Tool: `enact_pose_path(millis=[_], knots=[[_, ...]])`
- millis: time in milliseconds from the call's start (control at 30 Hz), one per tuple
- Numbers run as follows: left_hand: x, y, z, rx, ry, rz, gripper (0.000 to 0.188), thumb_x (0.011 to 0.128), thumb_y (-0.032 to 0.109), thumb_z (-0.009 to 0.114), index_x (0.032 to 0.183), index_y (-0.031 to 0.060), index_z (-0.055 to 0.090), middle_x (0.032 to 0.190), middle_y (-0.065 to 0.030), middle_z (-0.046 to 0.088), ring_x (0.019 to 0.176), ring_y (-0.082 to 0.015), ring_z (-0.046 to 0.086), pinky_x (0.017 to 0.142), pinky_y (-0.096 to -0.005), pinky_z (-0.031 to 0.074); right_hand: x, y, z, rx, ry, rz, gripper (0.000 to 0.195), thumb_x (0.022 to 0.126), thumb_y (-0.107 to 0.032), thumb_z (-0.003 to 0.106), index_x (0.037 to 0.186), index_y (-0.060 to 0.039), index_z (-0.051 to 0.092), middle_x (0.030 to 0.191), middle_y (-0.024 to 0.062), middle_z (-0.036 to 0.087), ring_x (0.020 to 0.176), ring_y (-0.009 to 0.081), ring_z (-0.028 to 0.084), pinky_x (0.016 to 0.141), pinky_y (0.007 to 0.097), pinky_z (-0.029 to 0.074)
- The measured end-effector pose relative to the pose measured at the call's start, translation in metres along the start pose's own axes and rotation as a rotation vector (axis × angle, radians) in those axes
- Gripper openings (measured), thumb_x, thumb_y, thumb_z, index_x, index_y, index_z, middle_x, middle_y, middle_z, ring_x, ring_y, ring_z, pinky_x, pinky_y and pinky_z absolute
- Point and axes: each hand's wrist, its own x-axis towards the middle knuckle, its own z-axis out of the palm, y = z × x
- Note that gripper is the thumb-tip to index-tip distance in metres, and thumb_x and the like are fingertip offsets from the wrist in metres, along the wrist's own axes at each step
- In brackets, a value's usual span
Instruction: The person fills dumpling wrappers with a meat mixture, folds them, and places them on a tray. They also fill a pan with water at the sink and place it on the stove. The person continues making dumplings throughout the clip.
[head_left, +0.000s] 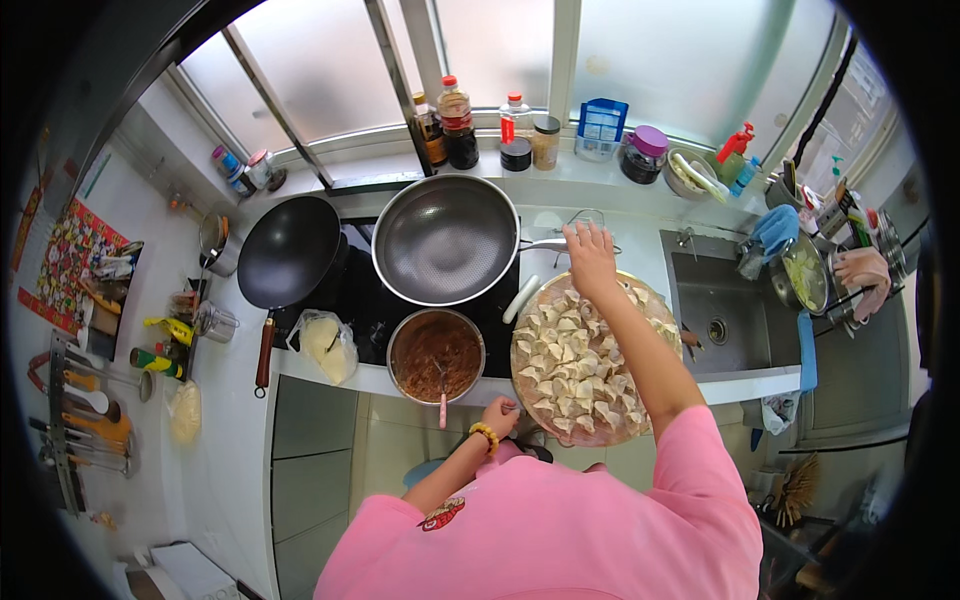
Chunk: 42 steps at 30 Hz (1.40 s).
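My right hand (590, 259) reaches over a round woven tray (523, 349) of folded dumplings (574, 360), at the end of the handle of a steel frying pan (446, 240). The hand covers the handle's end; whether it grips it is unclear. My left hand (501, 416), below a yellow bead bracelet, is low at the counter's front edge, its fingers curled; I cannot tell if it holds anything. To its upper left is a metal bowl of brown filling (437, 352) with a pink-handled spoon (442, 405) in it. A white cylinder (522, 298) lies between hob and tray.
A black wok (290, 251) sits at the left of the hob, near a plastic bag of pale dough or flour (326, 346). Bottles (459, 124) and jars (643, 154) line the windowsill. A sink (731, 315) is at the right, with a bowl of cut vegetables (804, 274) beyond it.
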Motion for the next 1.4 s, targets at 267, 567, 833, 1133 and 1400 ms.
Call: enact_pose_path(millis=[267,567,833,1133,1400], knots=[[-0.022,-0.08,-0.045,-0.038,0.142,-0.014,0.021,0.085,0.008,0.054,0.104,0.0016,0.055,0.085,-0.0098,0.063,0.07,-0.0175,0.062,0.059,-0.0301,0.051,0.055,0.003,0.039,-0.069,-0.604,-0.036,0.014,0.074,-0.02,0.066,0.086,-0.0107,0.065,0.087,0.0112,0.068,0.085,0.0285,0.065,0.077,0.0427,0.048],[-0.071,-0.063,-0.12,-0.858,0.369,-0.07,0.028,0.079,0.0,0.056,0.107,0.0033,0.053,0.095,-0.0117,0.063,0.079,-0.02,0.063,0.069,-0.0348,0.053,0.067,0.008,0.028,0.517,-1.113,0.114,0.028,0.069,-0.021,0.072,0.082,0.0025,0.064,0.072,0.0127,0.065,0.061,0.0195,0.065,0.06,0.0326,0.051],[-0.079,-0.008,-0.136,-1.115,0.192,0.074,0.037,0.082,0.016,0.047,0.118,0.0072,0.049,0.108,-0.0118,0.059,0.096,-0.0249,0.057,0.078,-0.0415,0.05,0.049,-0.002,0.023,0.969,-1.253,0.388,0.023,0.075,-0.02,0.073,0.081,-0.0011,0.061,0.063,0.0074,0.06,0.048,0.0126,0.055,0.045,0.0253,0.044],[-0.077,0.002,-0.133,-1.008,0.27,0.063,0.042,0.081,0.017,0.047,0.121,0.0094,0.046,0.112,-0.0114,0.057,0.097,-0.027,0.056,0.08,-0.0434,0.05,0.002,-0.048,0.021,1.087,-1.002,0.507,0.021,0.075,-0.018,0.074,0.081,-0.0013,0.061,0.053,0.0014,0.047,0.04,0.0095,0.04,0.036,0.0267,0.03],[-0.086,-0.007,-0.144,-1.108,0.431,0.145,0.047,0.081,0.028,0.053,0.126,0.0165,0.043,0.113,-0.0093,0.052,0.1,-0.0254,0.049,0.085,-0.0423,0.043,-0.036,-0.038,-0.013,0.892,-0.853,0.454,0.034,0.073,-0.034,0.076,0.087,-0.0044,0.067,0.062,0.006,0.058,0.05,0.0144,0.054,0.048,0.0307,0.044]])
